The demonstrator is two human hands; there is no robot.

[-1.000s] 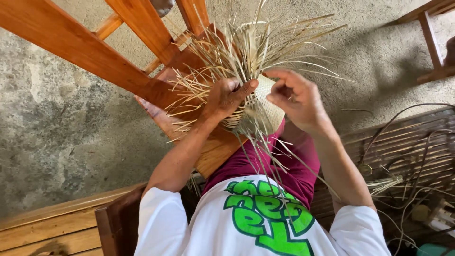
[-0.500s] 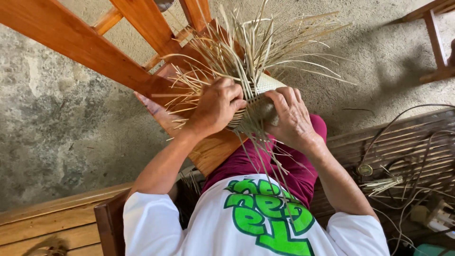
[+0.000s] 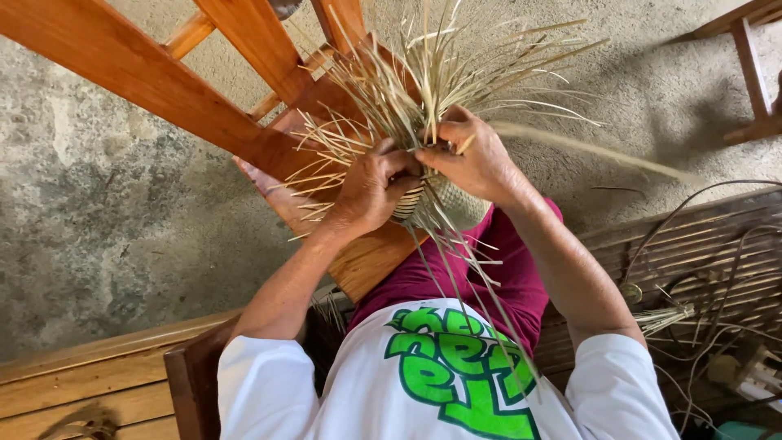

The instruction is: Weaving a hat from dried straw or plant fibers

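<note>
A half-woven straw basket [image 3: 456,204] rests on my lap, with several loose pale strands [image 3: 440,73] fanning up and outward from it. My left hand [image 3: 371,191] grips the basket's left side, fingers curled over the woven rim. My right hand [image 3: 472,155] is closed on strands at the top of the weave, pinching them against the left hand's fingers. One long strand [image 3: 603,155] sweeps out to the right, blurred. A few strands hang down over my white shirt.
A brown wooden chair frame [image 3: 163,90] slants across the upper left, close behind the basket. A slatted bamboo bench [image 3: 700,253] with cords and a straw bundle [image 3: 664,318] lies to the right. Rough concrete floor [image 3: 98,212] is below. Another wooden frame [image 3: 753,73] stands upper right.
My right hand has risen from the basket's lower right side to the top, closing on strands beside the left hand. A long strand now swings out to the right.
</note>
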